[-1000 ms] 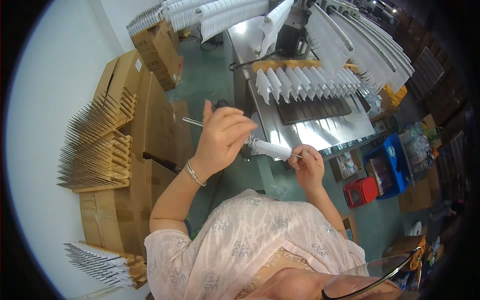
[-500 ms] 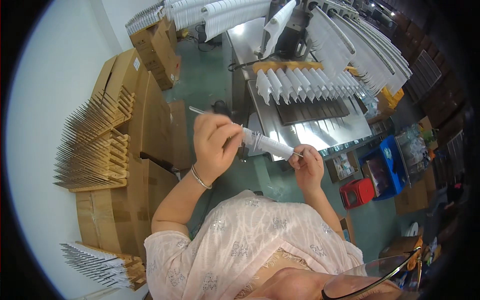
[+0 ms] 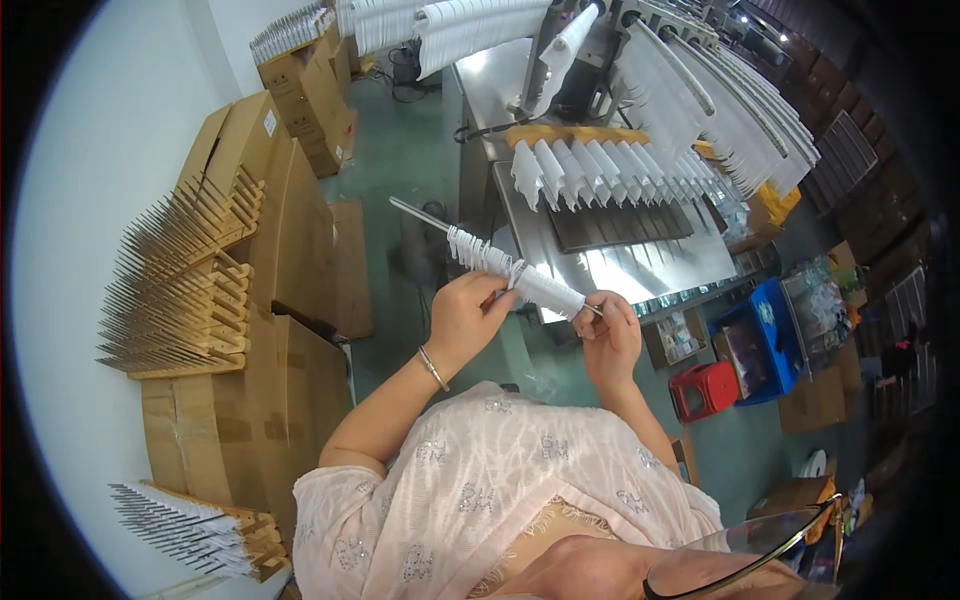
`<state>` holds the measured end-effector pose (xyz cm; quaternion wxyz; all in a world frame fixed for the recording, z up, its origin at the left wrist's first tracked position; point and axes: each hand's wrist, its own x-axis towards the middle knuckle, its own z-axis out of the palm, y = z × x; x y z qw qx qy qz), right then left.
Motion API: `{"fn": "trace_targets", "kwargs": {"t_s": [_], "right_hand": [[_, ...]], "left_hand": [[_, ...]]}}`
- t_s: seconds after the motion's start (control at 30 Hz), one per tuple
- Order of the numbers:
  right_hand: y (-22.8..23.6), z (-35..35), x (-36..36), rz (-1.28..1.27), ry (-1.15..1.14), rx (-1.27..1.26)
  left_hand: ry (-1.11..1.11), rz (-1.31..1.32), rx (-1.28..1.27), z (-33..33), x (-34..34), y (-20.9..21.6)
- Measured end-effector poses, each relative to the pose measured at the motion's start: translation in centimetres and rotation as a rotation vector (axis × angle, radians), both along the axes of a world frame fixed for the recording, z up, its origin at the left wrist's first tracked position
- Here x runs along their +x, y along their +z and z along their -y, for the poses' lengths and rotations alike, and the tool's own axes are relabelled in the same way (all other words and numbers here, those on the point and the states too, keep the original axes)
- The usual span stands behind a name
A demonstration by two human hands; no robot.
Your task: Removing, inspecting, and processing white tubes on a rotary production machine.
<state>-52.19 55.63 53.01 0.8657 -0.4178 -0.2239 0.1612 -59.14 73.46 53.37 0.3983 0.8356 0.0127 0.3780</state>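
A thin metal rod [image 3: 420, 214] runs aslant in front of my chest, with thin white pieces [image 3: 548, 292] strung along it. Toward my right hand they sit packed tightly; farther left they stand loose and ruffled. My right hand [image 3: 612, 328] grips the rod's lower right end, fingers curled round it. My left hand [image 3: 470, 312] pinches at the white pieces near the middle of the rod, where loose and packed parts meet. Its fingertips are partly hidden. The rod's upper left end sticks out bare.
Beyond the rod stands a metal table [image 3: 640, 265] with a wooden rack [image 3: 575, 133] of rods carrying white pieces. At left, racks of bare rods [image 3: 190, 300] rest by cardboard boxes [image 3: 300, 230]. A red stool [image 3: 703, 390] and blue crate [image 3: 770, 345] are at right.
My left hand has come down and right, from near the rod's upper left end to its middle. White pieces now show farther up the rod. My right hand keeps its grip.
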Motion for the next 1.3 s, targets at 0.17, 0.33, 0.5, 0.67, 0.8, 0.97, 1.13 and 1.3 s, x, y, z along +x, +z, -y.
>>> {"fn": "trace_targets", "kwargs": {"t_s": [0.17,0.33,0.5,0.67,0.8,0.97,1.13,1.3], "right_hand": [[-0.6,0.3,0.1,0.014,-0.042,-0.048],[-0.5,0.2,-0.5,0.054,0.068,-0.108],[-0.6,0.1,-0.8,0.058,0.136,-0.115],[-0.6,0.5,-0.5,0.008,0.114,-0.096],[-0.6,1.2,0.0,-0.014,0.067,-0.05],[-0.5,2.0,0.4,-0.002,0.001,-0.007],[-0.4,1.9,0.2,-0.01,-0.014,0.006],[-0.5,1.9,0.0,-0.045,-0.049,0.029]], "left_hand": [[0.093,0.123,0.201,-0.9,-1.4,2.2],[0.018,0.125,0.274,-2.4,-0.7,5.7],[-0.11,-0.017,0.296,-3.4,1.0,6.6],[-0.023,0.036,0.267,-4.2,0.5,7.0],[0.063,0.21,0.14,-4.2,-1.4,5.2],[0.022,0.111,0.096,-2.5,-2.2,1.1],[0.088,0.002,0.057,-1.1,-0.2,-0.8],[0.074,0.017,-0.01,-1.0,0.0,-1.2]]}}
